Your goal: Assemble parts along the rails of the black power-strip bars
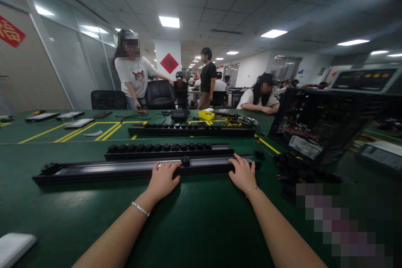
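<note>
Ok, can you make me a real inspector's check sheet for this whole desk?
Surface: green tabletop, yellow lines marked.
Job's things: long black rail in front, small black block on it; two more black rails behind, carrying rows of dark parts.
Clutter: yellow box, opened black case.
Hands: left hand and right hand touch the front rail.
Cables: dark cables across the far side.
Surroundings: people, black chairs, lit ceiling panels.

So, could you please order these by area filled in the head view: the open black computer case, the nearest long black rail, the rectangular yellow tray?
Largest: open computer case
Next: long black rail
Smallest: yellow tray
</note>
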Motion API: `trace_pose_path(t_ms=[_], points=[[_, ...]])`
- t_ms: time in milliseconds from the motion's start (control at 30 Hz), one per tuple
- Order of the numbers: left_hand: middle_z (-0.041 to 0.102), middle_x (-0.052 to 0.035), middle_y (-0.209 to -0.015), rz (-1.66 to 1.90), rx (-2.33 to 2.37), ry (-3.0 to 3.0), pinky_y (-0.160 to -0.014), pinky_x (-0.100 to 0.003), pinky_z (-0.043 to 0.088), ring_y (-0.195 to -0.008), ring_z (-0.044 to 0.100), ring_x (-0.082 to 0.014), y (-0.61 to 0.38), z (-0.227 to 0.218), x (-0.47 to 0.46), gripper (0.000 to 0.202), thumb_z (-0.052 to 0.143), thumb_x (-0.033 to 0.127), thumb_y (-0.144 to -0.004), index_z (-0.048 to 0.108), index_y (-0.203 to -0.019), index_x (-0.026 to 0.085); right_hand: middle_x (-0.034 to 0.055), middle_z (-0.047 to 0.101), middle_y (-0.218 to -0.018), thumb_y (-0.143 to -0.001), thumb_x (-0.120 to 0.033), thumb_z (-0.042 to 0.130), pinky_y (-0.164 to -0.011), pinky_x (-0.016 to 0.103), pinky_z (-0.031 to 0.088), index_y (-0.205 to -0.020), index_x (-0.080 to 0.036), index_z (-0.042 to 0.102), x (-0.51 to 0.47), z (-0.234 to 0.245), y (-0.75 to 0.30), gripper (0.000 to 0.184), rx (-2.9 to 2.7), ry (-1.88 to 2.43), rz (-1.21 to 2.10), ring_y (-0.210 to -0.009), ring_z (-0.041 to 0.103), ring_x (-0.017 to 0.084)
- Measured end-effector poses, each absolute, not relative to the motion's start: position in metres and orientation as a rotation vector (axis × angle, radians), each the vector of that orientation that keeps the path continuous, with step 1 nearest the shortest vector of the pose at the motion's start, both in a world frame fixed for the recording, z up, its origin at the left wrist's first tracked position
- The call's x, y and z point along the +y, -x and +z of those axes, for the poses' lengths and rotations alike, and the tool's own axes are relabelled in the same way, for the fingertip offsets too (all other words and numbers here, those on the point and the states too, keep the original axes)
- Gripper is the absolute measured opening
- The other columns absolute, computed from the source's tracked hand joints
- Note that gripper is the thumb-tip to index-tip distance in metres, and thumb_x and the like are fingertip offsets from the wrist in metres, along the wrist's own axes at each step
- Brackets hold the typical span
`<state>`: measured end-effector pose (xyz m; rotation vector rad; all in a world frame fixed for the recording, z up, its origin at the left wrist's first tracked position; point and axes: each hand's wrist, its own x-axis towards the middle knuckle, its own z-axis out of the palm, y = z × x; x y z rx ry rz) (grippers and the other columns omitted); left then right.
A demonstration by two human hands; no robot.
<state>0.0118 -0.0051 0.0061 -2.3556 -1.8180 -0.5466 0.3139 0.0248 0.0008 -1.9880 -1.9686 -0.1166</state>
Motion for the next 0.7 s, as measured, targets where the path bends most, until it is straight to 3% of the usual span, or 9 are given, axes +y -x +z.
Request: trace_pose_path(t_ms=[133, 433, 700], points=[[0.062, -0.0015, -0.103, -0.555, -1.812, 2.367, -0.102, -0.048, 0.016, -0.102, 0.051, -0.0212, -0.012, 0.005, -0.004, 0.043, 0.044, 0.037, -0.078, 0.046, -0.121, 0.031, 0.0041, 0.043, -0.132, -0.07, -0.017, 0.042, -0.102, 0.058, 0.007, -0.116, -0.025, 0.052, 0.019, 0.004, -0.298, 0.048, -1.975, 1.889, -0.209, -0.126, 0.025, 0.025], [0.061, -0.0022, -0.102, -0.521, -1.842, 2.341, -0.102, -0.047, 0.014, -0.103, 0.05, -0.0212, -0.016, 0.008, -0.007, 0.043, 0.044, 0.035, -0.078, 0.047, -0.121, 0.032, 0.003, 0.055, -0.118, -0.072, -0.014, 0.041, -0.106, 0.047, -0.001, -0.119, -0.026, 0.048, -0.005, 0.009, -0.226, 0.05, -2.252, 1.416, -0.117, -0.116, 0.039, 0.018], [0.06, -0.003, -0.101, -0.48, -1.821, 2.338, -0.101, -0.049, 0.015, -0.1, 0.051, -0.0222, -0.017, 0.009, -0.008, 0.046, 0.044, 0.036, -0.078, 0.044, -0.124, 0.034, 0.0016, 0.058, -0.104, -0.072, -0.017, 0.044, -0.102, 0.043, 0.011, -0.114, -0.031, 0.05, -0.001, 0.012, -0.187, 0.045, -2.272, 1.488, -0.038, -0.102, 0.046, 0.019]])
